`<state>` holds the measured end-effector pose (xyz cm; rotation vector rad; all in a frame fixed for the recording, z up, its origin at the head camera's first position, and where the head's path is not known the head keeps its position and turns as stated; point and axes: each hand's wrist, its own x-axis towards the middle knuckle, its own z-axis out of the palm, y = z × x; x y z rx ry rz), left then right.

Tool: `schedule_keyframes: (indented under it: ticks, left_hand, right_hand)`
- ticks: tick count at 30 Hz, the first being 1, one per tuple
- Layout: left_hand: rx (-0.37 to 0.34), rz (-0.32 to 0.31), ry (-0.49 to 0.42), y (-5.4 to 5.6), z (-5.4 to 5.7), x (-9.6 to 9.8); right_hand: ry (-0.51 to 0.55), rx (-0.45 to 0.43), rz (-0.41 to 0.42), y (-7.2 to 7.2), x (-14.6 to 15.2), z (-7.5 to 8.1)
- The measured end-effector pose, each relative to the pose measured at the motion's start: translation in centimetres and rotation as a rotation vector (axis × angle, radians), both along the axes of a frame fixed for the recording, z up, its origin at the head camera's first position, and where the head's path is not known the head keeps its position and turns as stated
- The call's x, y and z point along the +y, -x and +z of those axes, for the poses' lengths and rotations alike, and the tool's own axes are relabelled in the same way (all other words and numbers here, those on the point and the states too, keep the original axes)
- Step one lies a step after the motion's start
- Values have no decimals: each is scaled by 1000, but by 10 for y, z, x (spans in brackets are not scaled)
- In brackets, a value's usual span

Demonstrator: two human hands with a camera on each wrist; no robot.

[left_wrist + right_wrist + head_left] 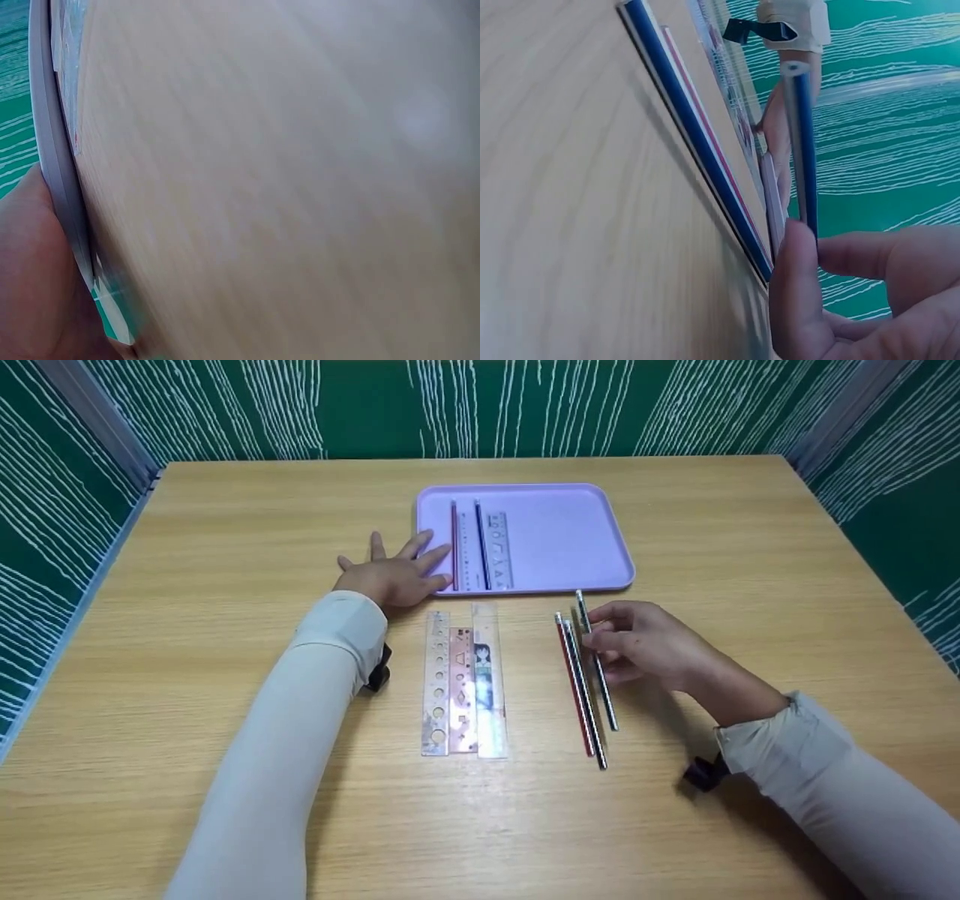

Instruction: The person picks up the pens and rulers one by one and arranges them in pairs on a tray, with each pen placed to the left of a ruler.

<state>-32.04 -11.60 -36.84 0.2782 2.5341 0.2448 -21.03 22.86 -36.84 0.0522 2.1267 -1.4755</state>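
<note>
My right hand (649, 643) pinches a dark pencil (802, 150) between thumb and fingers, tilted above the table. Just left of it lie a red pencil (571, 682) and another dark pencil (586, 694), side by side. With fingers spread, my left hand (388, 579) rests at the left edge of a purple tray (562, 540), its fingertips over the rim. On the tray, a red pencil (454, 532), a clear ruler (472, 562), a dark pencil (481, 540) and a stencil ruler (499, 551) stand in a row.
In front of the tray lie a clear ruler with round holes (437, 686), a pink ruler (462, 690) and a clear ruler with a cartoon figure (490, 682), edge to edge. Green walls with white streaks (367, 412) border the wooden table (225, 532).
</note>
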Motion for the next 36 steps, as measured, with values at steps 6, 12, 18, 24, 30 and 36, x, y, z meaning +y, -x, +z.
schedule_keyframes:
  ticks: [6, 12, 18, 24, 30, 36]
  left_hand:
    - [6, -11, 4, 0, -1, -1]
    - [7, -10, 3, 0, -1, -1]
    - [11, -6, 1, 1, -2, -1]
    - [5, -7, 2, 1, -4, -1]
    - [8, -9, 1, 2, -4, -2]
    - [3, -5, 6, 1, -3, 0]
  right_hand:
    - [106, -36, -20, 6, 0, -1]
    - [173, -64, -36, 11, -2, -3]
    - [186, -75, -32, 13, -4, -2]
    - [198, -76, 1, 15, -7, -3]
    - [200, -54, 14, 19, -9, -4]
    - [266, -73, 1, 25, -12, -6]
